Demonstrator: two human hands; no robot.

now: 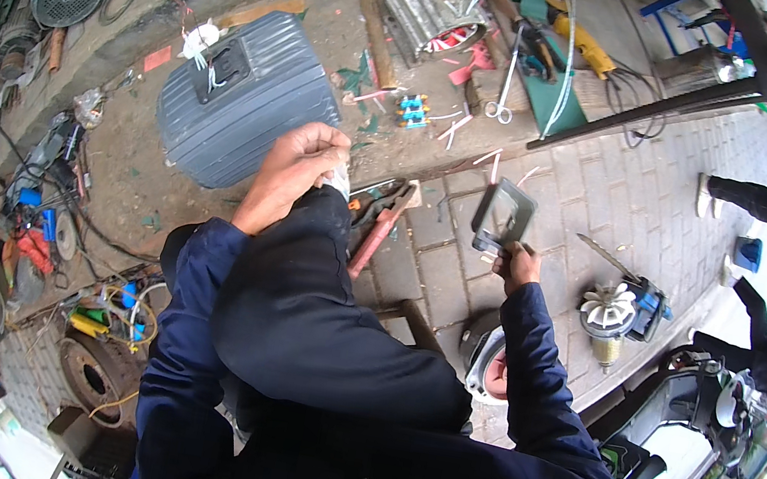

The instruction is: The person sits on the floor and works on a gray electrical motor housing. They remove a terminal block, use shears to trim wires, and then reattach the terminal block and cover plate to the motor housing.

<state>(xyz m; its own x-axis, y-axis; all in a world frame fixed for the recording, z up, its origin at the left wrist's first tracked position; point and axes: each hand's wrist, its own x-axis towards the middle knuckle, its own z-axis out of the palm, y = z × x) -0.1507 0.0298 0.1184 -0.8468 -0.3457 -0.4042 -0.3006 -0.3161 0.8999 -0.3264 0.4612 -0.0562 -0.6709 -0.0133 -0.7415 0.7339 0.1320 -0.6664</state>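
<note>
My right hand (519, 264) grips the near edge of a rectangular grey frame (525, 214), seemingly a terminal box part, held above the brick paving. My left hand (299, 172) is bent at my raised knee, its fingers drawn together; whether something small is between them is hidden. Just beyond it lies a ribbed grey electric motor housing (281, 78), with white wires coming out of its terminal opening. Red-handled pliers or cutters (375, 242) lie to the right of my knee. A motor stator housing (433, 8) with white and red wires rests farther off.
Scissors (499, 110), blue-and-yellow small parts (412, 111) and a yellow angle grinder (583, 45) lie ahead. A rotor with a white fan (608, 309) stands at right, near a parked scooter (667, 454). Cables and motor parts crowd the left. Other people are at far right.
</note>
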